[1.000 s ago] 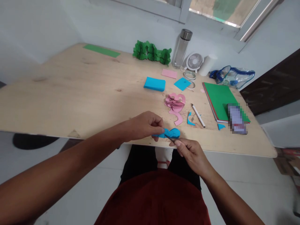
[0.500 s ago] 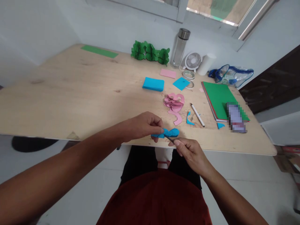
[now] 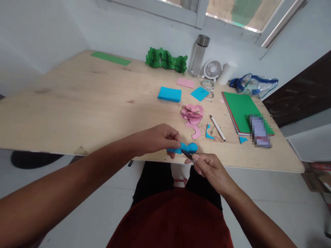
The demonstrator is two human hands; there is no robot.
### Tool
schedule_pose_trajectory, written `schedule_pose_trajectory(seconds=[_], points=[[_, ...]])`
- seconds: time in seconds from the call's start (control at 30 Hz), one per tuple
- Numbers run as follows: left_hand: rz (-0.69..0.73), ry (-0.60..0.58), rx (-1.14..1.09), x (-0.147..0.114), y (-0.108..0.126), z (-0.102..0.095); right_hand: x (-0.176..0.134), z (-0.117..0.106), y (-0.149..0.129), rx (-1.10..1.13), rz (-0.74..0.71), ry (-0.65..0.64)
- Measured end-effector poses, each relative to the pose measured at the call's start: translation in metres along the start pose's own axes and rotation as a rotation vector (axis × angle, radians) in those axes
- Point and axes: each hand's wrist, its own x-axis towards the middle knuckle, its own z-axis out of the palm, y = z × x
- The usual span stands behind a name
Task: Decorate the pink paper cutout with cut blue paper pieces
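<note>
Near the table's front edge, my left hand (image 3: 165, 139) pinches a piece of blue paper (image 3: 191, 148) with a rounded, lobed outline. My right hand (image 3: 208, 167) is closed around a pair of scissors (image 3: 186, 154), their dark blades against the lower edge of that paper. The scissors' handles are mostly hidden by my fingers. Just beyond the blue paper lie curled pink paper cutouts (image 3: 192, 115). Blue paper scraps (image 3: 209, 132) and a white pen (image 3: 218, 128) rest to the right of them.
A blue paper stack (image 3: 169, 94), a single blue sheet (image 3: 200, 93) and tape rolls (image 3: 208, 84) sit farther back. Along the wall stand green paper decorations (image 3: 167, 61), a glass bottle (image 3: 198, 57) and a small fan (image 3: 213, 70). A phone (image 3: 258, 131) overlaps a green folder (image 3: 240, 110) at right.
The scissors' blades have shifted slightly in the blue paper, with my right hand tilting a little. My left hand keeps its pinch in nearly the same place.
</note>
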Motion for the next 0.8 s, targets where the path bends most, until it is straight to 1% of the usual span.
schedule_pose_trajectory(seconds=[0.23, 0.57, 0.67, 0.8], points=[[-0.013, -0.024, -0.061, 0.0011, -0.0006, -0.0003, 0.0000, 0.0005, -0.0005, 0.006, -0.005, 0.016], [-0.006, -0.028, -0.006, 0.0000, 0.0029, -0.0023, 0.0007, 0.0008, -0.0011, -0.010, -0.007, 0.021], [-0.002, -0.026, 0.007, -0.0006, 0.0039, -0.0021, 0.0006, 0.0005, 0.0006, -0.038, -0.027, 0.037], [-0.031, -0.037, 0.010, -0.0010, 0.0063, -0.0014, 0.0005, 0.0000, 0.0016, -0.079, -0.064, 0.046]])
